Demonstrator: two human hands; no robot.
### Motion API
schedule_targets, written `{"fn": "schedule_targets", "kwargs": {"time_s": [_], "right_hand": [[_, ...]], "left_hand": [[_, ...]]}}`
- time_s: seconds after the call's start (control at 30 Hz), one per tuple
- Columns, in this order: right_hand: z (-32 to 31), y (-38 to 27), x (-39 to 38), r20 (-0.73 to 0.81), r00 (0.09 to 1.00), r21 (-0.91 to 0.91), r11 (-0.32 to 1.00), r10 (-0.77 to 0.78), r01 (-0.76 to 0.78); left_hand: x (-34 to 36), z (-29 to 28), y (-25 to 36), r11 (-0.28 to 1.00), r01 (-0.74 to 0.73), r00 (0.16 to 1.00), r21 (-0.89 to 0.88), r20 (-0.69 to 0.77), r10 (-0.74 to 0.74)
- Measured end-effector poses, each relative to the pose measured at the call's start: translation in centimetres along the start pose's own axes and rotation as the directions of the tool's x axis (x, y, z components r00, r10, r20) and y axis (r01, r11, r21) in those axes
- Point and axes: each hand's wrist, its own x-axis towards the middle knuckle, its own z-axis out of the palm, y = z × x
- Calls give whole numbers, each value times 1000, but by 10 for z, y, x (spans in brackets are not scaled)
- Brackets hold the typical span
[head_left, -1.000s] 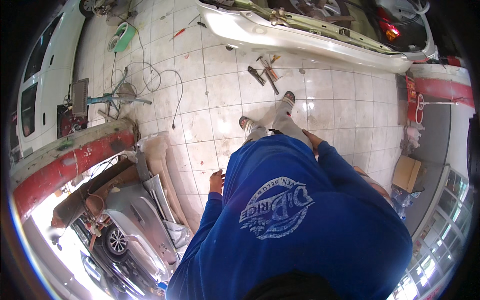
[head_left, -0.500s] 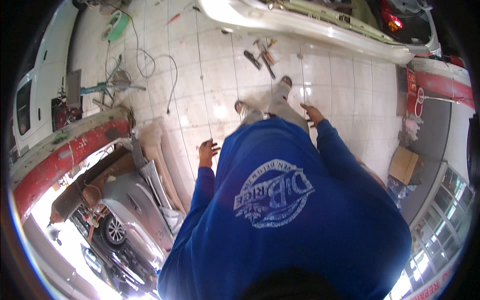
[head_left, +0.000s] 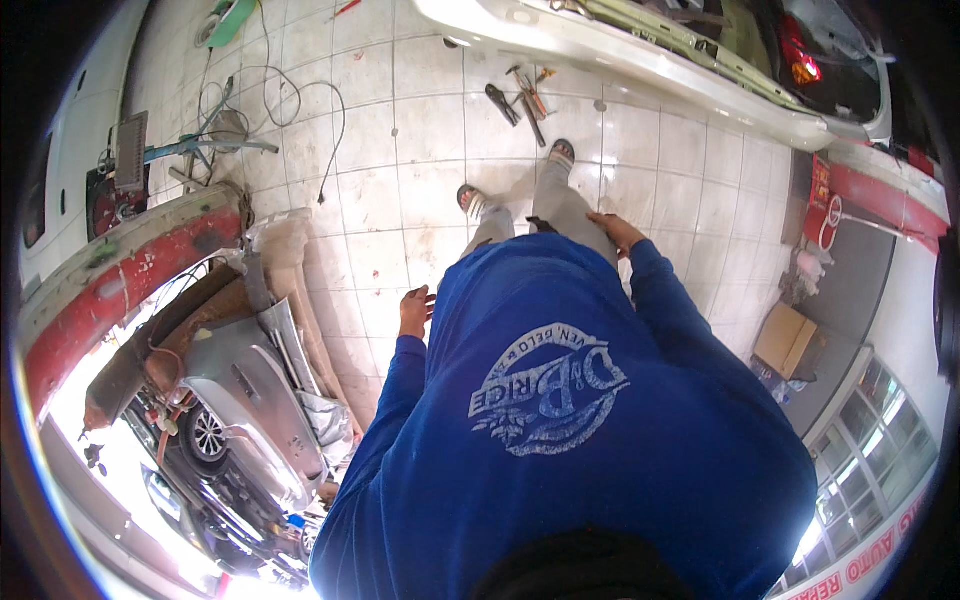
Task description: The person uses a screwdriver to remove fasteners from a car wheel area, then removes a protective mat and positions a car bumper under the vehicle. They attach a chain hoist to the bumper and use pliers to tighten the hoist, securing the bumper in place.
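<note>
My left hand (head_left: 415, 311) hangs beside the hem of my blue sweatshirt (head_left: 660, 400), its fingers loosely bent and nothing in them. On the other side, my right hand (head_left: 620, 233) is against the thigh of my light grey trousers (head_left: 570, 205), empty, with its fingers extended. Ahead of my sandalled feet (head_left: 563, 152), hand tools lie in a loose group on the tiles. Among them are a hammer (head_left: 524, 88) and a dark-handled tool (head_left: 502, 104). Both hands are well apart from these tools.
A pale car body (head_left: 620, 65) with a red tail light (head_left: 798, 50) spans the far right. At left are a blue metal stand (head_left: 200, 147), a dark cable (head_left: 338, 140), a red-painted beam (head_left: 130, 290) and grey car panels (head_left: 250, 390). A cardboard box (head_left: 788, 338) sits at right.
My feet have shifted in a small step. The right hand has moved inward against the trouser leg. The left hand has stayed low at my side, still empty.
</note>
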Motion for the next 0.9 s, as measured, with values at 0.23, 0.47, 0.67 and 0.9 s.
{"fn": "schedule_targets", "kwargs": {"time_s": [0.23, 0.47, 0.67, 0.9], "right_hand": [[-48, -52, 47, -11, 921, -525, 786, -390, 326], [-43, -128, 60, 286, 948, -889, 333, -136, 316], [-28, -158, 121, 230, 905, -826, 421, -358, 376], [30, -191, 323, -46, 929, -730, 647, -366, 219]], "left_hand": [[-8, 53, 79, 991, 14, 1000, -135, -25, -17], [39, 131, 81, 987, 42, 990, 152, -142, -20], [47, 182, 133, 931, 60, 991, 360, -134, -12], [139, 217, 124, 858, 197, 975, 475, -189, -119]]}}
